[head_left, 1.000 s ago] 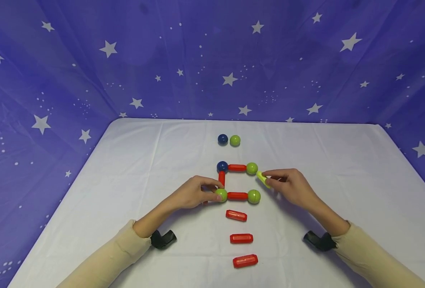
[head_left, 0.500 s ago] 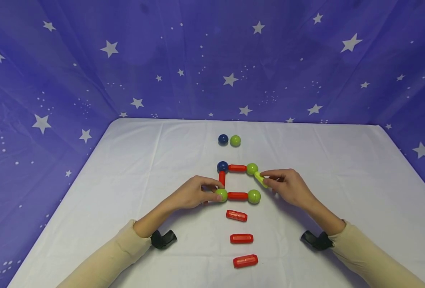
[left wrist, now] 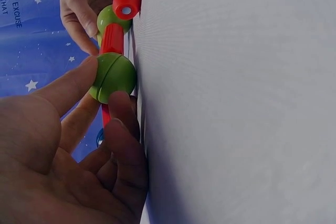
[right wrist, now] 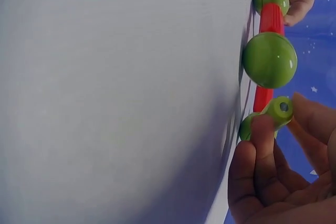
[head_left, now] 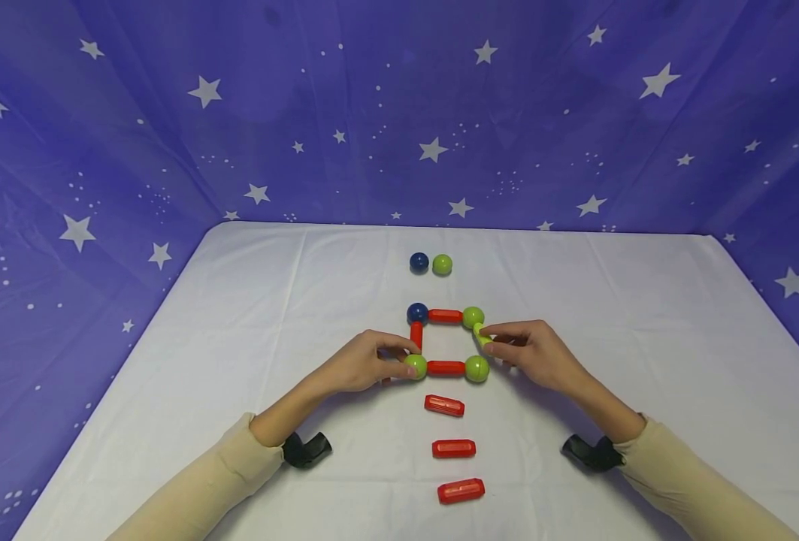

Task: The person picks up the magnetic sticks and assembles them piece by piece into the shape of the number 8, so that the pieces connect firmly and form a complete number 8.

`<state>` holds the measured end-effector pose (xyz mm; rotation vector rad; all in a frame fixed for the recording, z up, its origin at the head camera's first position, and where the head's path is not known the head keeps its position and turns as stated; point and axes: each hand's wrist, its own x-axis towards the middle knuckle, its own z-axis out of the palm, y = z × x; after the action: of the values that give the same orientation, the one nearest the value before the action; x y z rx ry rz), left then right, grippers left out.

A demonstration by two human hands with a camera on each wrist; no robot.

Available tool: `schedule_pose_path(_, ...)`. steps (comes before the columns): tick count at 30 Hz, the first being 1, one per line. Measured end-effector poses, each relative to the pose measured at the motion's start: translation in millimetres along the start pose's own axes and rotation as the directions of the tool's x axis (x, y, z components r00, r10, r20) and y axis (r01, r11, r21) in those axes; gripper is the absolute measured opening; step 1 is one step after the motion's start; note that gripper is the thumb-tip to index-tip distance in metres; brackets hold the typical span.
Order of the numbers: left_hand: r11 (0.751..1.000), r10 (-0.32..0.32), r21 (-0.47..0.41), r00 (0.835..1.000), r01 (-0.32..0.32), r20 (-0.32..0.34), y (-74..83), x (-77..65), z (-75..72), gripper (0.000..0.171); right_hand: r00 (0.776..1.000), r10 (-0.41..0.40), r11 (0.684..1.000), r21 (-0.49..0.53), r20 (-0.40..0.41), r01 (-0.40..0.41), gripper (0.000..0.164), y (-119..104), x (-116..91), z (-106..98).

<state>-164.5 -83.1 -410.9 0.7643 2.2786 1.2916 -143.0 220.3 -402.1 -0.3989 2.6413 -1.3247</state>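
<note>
A four-cornered frame of magnetic balls and rods lies on the white cloth. My left hand (head_left: 365, 364) pinches its near-left green ball (left wrist: 113, 77) between thumb and fingers. Between the fingertips of my right hand (head_left: 536, 355) is a short yellow-green magnetic rod (head_left: 481, 335). One end of it meets the far-right green ball (head_left: 473, 316); the other end, showing a grey magnet (right wrist: 284, 107), stands apart from the near-right green ball (head_left: 476, 369). A dark blue ball (head_left: 417, 313) forms the far-left corner. Red rods join the far pair (head_left: 446, 316), left pair (head_left: 416, 335) and near pair (head_left: 446, 367).
Three loose red rods, near (head_left: 461, 491), middle (head_left: 454, 448) and upper (head_left: 443, 406), lie in a column before the frame. Behind it sit a loose blue ball (head_left: 419, 262) and green ball (head_left: 443, 264). A starry purple curtain (head_left: 399, 113) hangs behind the table.
My right hand has moved left with the yellow-green rod, bringing it in along the frame's right side and turning it more upright in view. The left hand keeps its place.
</note>
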Motion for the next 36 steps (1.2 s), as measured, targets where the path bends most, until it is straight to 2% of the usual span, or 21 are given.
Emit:
schedule_pose_path(6,1.0,-0.007,-0.003,1.0,0.007,-0.001,0.2,0.2,0.1,0.028,0.999,-0.027,1.0,0.011,0.027,0.026,0.03,-0.4,1.2,2.2)
schedule_pose_path(27,1.0,-0.025,-0.015,1.0,0.025,-0.001,1.7,-0.5,0.4,0.029,0.998,-0.011,0.999,-0.05,0.06,0.014,0.033,-4.0,0.6,6.8)
schedule_pose_path(36,0.999,-0.031,-0.005,0.999,0.031,-0.005,2.9,-1.1,-0.1,0.028,0.996,-0.045,0.996,-0.072,0.073,0.051,0.029,-4.3,0.3,8.4)
